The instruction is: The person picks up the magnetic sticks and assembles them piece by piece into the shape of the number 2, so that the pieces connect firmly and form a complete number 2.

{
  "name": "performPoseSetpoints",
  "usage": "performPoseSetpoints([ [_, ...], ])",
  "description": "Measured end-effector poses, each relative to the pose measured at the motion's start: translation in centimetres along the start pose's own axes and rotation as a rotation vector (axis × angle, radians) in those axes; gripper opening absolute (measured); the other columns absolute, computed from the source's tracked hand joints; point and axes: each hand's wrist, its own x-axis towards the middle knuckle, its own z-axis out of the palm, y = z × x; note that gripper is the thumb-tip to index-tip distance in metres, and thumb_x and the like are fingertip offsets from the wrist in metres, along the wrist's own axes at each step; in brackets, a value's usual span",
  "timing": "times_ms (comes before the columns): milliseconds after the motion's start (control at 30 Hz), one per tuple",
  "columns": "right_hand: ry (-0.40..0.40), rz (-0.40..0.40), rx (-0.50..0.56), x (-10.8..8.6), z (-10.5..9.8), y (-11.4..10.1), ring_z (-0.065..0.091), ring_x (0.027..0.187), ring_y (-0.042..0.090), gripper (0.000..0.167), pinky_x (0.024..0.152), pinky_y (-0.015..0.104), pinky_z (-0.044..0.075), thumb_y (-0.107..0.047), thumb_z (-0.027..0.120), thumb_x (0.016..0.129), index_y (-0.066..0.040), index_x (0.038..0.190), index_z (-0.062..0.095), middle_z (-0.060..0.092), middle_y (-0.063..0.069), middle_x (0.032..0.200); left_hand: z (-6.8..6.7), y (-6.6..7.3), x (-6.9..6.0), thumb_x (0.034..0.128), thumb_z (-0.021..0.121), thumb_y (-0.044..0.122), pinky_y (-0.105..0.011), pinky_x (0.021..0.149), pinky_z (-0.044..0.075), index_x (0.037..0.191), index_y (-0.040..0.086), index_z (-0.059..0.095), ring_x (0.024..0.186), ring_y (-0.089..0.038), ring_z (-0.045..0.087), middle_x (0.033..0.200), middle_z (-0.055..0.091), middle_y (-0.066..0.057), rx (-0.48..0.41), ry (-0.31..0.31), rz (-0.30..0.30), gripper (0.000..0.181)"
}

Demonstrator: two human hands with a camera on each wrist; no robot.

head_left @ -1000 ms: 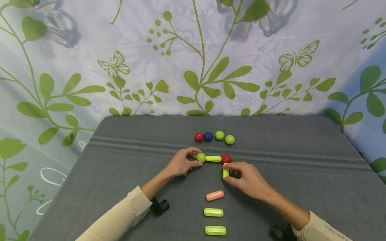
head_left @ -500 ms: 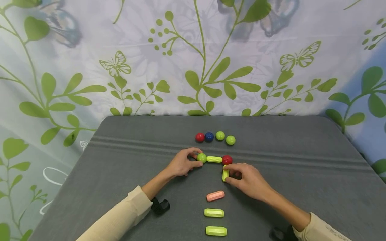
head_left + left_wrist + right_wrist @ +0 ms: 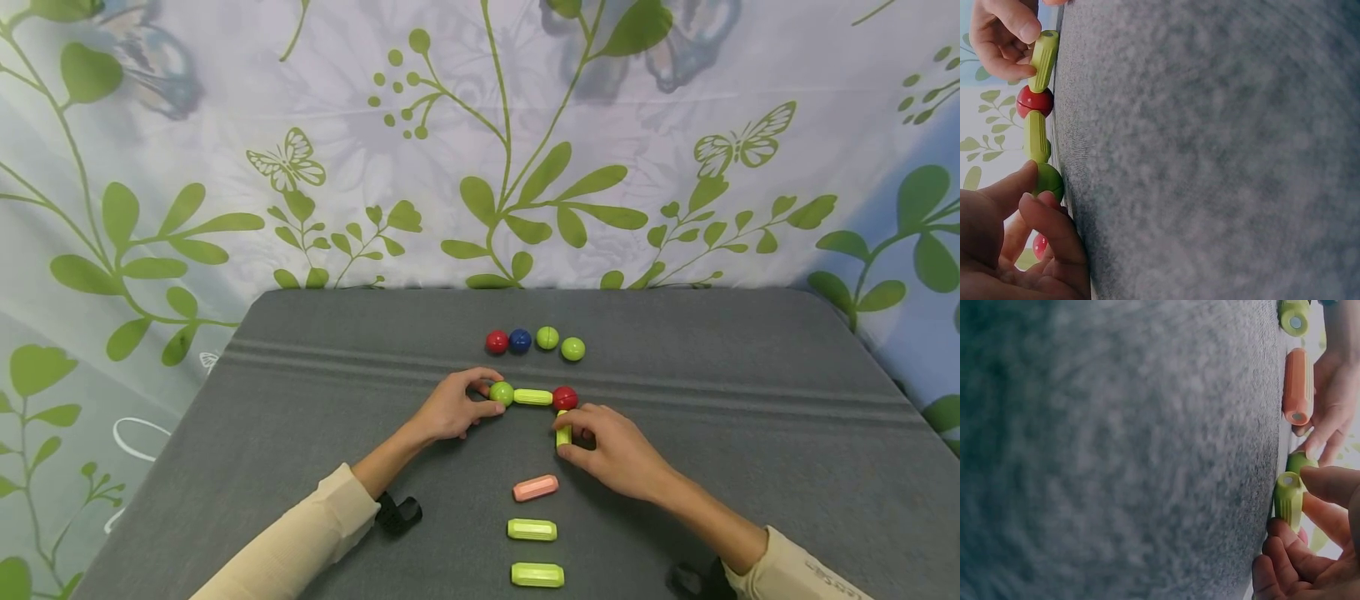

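Note:
My left hand (image 3: 454,406) pinches a green ball (image 3: 502,393) between thumb and fingers. From that ball a yellow-green stick (image 3: 533,397) runs right to a red ball (image 3: 565,398), all in one row. Below the red ball my right hand (image 3: 617,448) holds a second yellow-green stick (image 3: 563,432), which points toward the body. In the left wrist view this held stick (image 3: 1044,61) meets the red ball (image 3: 1035,101). The right wrist view shows thumb and fingers around the stick (image 3: 1289,501), its near end bare.
Behind the row lie a red ball (image 3: 497,342), a blue ball (image 3: 520,341) and two green balls (image 3: 547,337). Nearer the body are a pink stick (image 3: 536,488) and two yellow-green sticks (image 3: 532,530), one below the other, on the grey table (image 3: 337,333).
The stick in my right hand has shifted slightly and stands more upright below the red ball. My left hand keeps its grip on the green ball.

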Motion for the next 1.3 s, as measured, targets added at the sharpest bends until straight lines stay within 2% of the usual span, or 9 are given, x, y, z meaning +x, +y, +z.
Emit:
performPoseSetpoints([
  [267, 0.006, -0.006, 0.009, 0.0, 0.0, 0.1, 0.052, 0.078, 0.011, 0.020, 0.068, 0.031, 0.043, -0.014, 0.078, 0.085, -0.017, 0.103, 0.072, 0.054, -0.011, 0.084, 0.0, 0.1, -0.1, 0.0907, 0.074, 0.016, -0.028, 0.042, 0.044, 0.126, 0.014, 0.064, 0.065, -0.016, 0.058, 0.108, 0.059, -0.010, 0.006, 0.004, -0.012, 0.037],
  [433, 0.045, 0.000, 0.008, 0.2, -0.3, 0.2, 0.054, 0.078, 0.010, 0.015, 0.070, 0.033, 0.045, -0.014, 0.077, 0.086, -0.017, 0.101, 0.074, 0.057, -0.014, 0.084, 0.0, 0.0, -0.1, 0.0905, 0.074, 0.016, -0.028, 0.042, 0.044, 0.126, 0.014, 0.064, 0.065, -0.016, 0.058, 0.108, 0.060, -0.010, 0.004, 0.005, -0.008, 0.037],
  [567, 0.107, 0.017, 0.016, 0.7, -0.9, 0.1, 0.057, 0.081, 0.011, 0.015, 0.073, 0.039, 0.048, -0.011, 0.076, 0.087, -0.013, 0.102, 0.074, 0.062, -0.011, 0.087, 0.0, 0.0, -0.1, 0.0906, 0.074, 0.016, -0.028, 0.042, 0.044, 0.126, 0.013, 0.064, 0.064, -0.016, 0.058, 0.108, 0.060, -0.010, -0.001, 0.004, 0.000, 0.037],
  [900, 0.322, 0.009, 0.023, 3.6, -2.2, 0.7, 0.060, 0.087, 0.027, 0.020, 0.079, 0.048, 0.049, -0.004, 0.073, 0.088, -0.001, 0.107, 0.071, 0.067, 0.009, 0.094, 0.1, -0.1, 0.0, 0.0911, 0.074, 0.016, -0.029, 0.042, 0.044, 0.127, 0.013, 0.063, 0.063, -0.016, 0.057, 0.108, 0.059, -0.010, 0.001, 0.001, 0.010, 0.037],
  [1100, 0.354, 0.083, 0.027, 5.7, -2.7, 2.2, 0.056, 0.092, 0.036, 0.024, 0.081, 0.052, 0.043, -0.004, 0.070, 0.090, 0.003, 0.113, 0.068, 0.064, 0.020, 0.102, 0.1, -0.2, 0.0, 0.0913, 0.073, 0.016, -0.029, 0.042, 0.044, 0.126, 0.013, 0.063, 0.062, -0.015, 0.056, 0.106, 0.059, -0.009, 0.006, 0.001, 0.016, 0.037],
  [1300, 0.310, 0.181, 0.008, 7.2, -3.0, 3.3, 0.048, 0.115, 0.044, 0.034, 0.091, 0.060, 0.038, -0.008, 0.069, 0.091, 0.002, 0.123, 0.065, 0.056, 0.026, 0.125, 0.2, -0.2, 0.0, 0.0948, 0.069, 0.020, -0.030, 0.041, 0.046, 0.129, 0.012, 0.063, 0.061, -0.015, 0.056, 0.103, 0.059, -0.006, 0.017, -0.002, 0.020, 0.035],
])
